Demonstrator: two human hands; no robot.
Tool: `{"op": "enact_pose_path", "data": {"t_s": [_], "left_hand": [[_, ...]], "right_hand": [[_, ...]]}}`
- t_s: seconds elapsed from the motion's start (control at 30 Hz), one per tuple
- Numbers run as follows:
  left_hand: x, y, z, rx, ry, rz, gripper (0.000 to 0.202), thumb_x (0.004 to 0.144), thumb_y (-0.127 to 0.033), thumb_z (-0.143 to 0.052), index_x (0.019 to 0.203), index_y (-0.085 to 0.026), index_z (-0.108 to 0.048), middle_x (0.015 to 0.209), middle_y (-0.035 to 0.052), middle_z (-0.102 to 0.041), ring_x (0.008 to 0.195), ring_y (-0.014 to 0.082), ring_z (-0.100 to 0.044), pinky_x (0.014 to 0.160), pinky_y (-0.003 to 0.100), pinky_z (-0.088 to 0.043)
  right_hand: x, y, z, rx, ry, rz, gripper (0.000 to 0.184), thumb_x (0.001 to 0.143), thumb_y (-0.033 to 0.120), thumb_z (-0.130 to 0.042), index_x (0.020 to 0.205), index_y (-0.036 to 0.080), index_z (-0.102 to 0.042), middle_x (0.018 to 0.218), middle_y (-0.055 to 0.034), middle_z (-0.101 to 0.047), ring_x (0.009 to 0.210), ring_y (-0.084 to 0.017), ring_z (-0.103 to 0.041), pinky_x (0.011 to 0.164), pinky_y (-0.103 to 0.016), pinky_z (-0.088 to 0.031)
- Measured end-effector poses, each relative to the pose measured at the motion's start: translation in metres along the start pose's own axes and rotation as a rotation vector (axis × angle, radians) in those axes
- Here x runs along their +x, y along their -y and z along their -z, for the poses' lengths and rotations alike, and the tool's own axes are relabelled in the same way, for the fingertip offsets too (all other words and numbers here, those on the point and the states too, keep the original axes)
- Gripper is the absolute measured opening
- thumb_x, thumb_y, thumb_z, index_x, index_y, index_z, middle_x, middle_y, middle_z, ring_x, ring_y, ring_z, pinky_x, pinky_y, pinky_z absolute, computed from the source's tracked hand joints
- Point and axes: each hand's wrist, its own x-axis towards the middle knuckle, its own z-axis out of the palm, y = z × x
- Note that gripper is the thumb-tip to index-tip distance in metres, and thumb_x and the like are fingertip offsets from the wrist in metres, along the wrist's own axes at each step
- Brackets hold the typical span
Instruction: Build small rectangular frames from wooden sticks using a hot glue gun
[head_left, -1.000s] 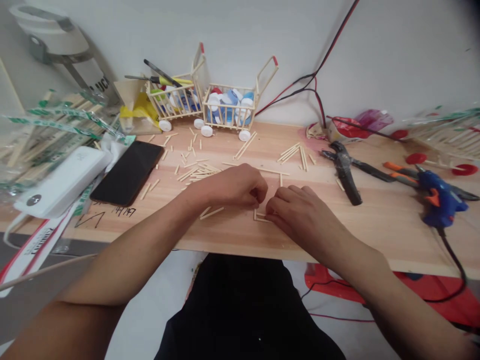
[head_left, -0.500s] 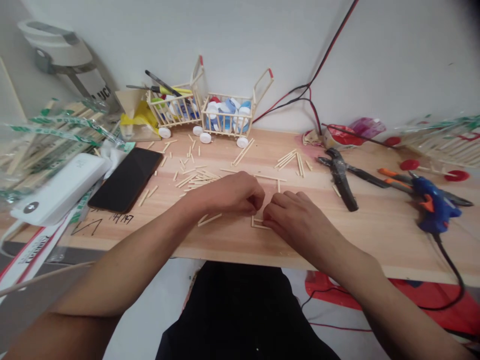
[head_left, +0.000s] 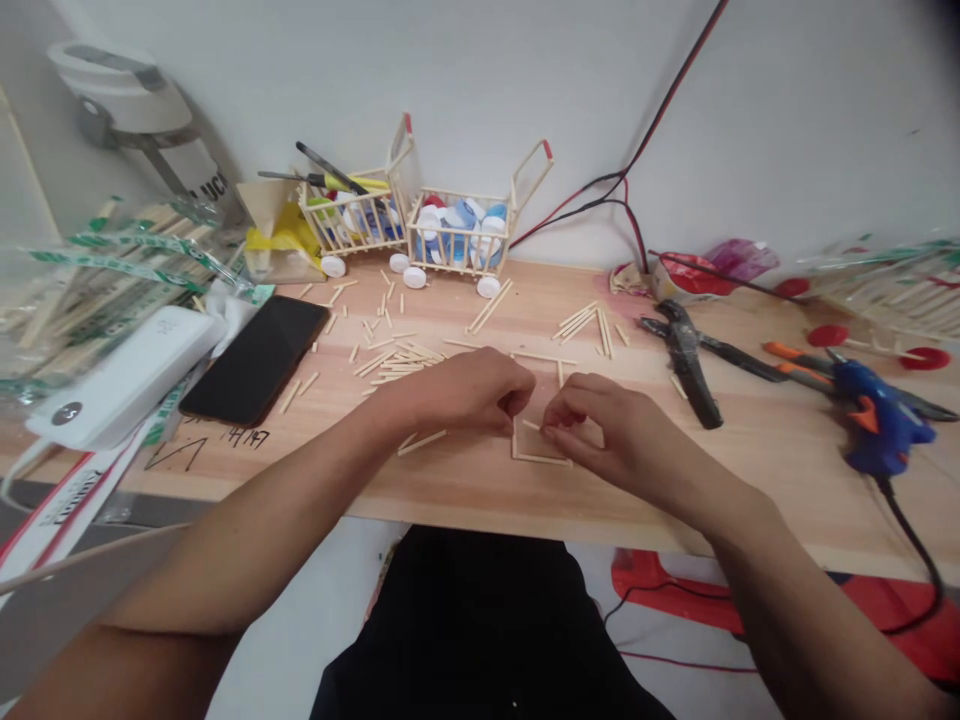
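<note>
A flat frame of thin wooden sticks (head_left: pixel 541 460) lies on the table between my hands. My left hand (head_left: pixel 484 388) is closed, its fingertips down at the frame's left side; whatever is in them is hidden. My right hand (head_left: pixel 611 418) pinches a short wooden stick (head_left: pixel 531 426) between thumb and fingertip, just above the frame's near side. Behind my left wrist lies a pile of cut wooden sticks (head_left: pixel 405 360).
Two small stick carts (head_left: pixel 457 250) holding bottle caps stand against the wall. To the right are black-handled cutters (head_left: pixel 694 375) and a blue glue gun (head_left: pixel 877 415). A phone (head_left: pixel 255 360), a white power bank (head_left: pixel 124 375) and bagged sticks (head_left: pixel 112 270) occupy the left.
My right hand has risen off the frame's near side and opened its grip into a pinch, with a short stick now showing. My left hand stays nearly in place. The view has shifted slightly.
</note>
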Motion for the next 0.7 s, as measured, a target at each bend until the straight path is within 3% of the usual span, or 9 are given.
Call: {"op": "enact_pose_path", "data": {"t_s": [0.1, 0.2, 0.43, 0.7], "left_hand": [[0.0, 0.002, 0.004, 0.022, -0.023, 0.012, 0.004, 0.068, -0.014, -0.06, 0.071, -0.015, -0.062, 0.069, -0.0012, -0.06, 0.064, 0.0115, -0.051, 0.056, 0.023, -0.032], [-0.001, 0.004, 0.009, 0.061, -0.08, 0.057, 0.007, 0.068, -0.012, -0.058, 0.071, -0.015, -0.062, 0.069, -0.0006, -0.062, 0.065, 0.0118, -0.052, 0.058, 0.022, -0.033], [0.0, 0.012, 0.008, 0.111, -0.211, 0.077, 0.02, 0.068, -0.009, -0.055, 0.075, -0.016, -0.071, 0.073, 0.0015, -0.069, 0.071, 0.0139, -0.059, 0.064, 0.024, -0.04], [0.004, 0.013, 0.003, 0.127, -0.267, 0.071, 0.023, 0.072, -0.01, -0.053, 0.075, -0.018, -0.075, 0.075, 0.0015, -0.072, 0.073, 0.0145, -0.062, 0.071, 0.025, -0.043]], "right_hand": [[0.003, -0.009, 0.004, 0.013, -0.049, -0.016, 0.01, 0.086, 0.021, -0.053, 0.079, 0.019, -0.058, 0.079, -0.004, -0.059, 0.074, -0.016, -0.054, 0.066, -0.028, -0.043], [0.012, -0.02, 0.003, -0.11, -0.11, 0.01, 0.01, 0.086, 0.022, -0.053, 0.079, 0.019, -0.059, 0.077, -0.0049, -0.058, 0.074, -0.017, -0.053, 0.066, -0.03, -0.042], [0.033, -0.034, -0.011, -0.234, -0.049, 0.036, 0.011, 0.087, 0.02, -0.054, 0.079, 0.016, -0.06, 0.08, -0.0067, -0.058, 0.078, -0.02, -0.052, 0.071, -0.032, -0.04], [0.036, -0.034, -0.015, -0.288, -0.018, 0.031, 0.015, 0.089, 0.024, -0.053, 0.081, 0.015, -0.063, 0.082, -0.008, -0.058, 0.08, -0.02, -0.053, 0.074, -0.032, -0.038]]}}
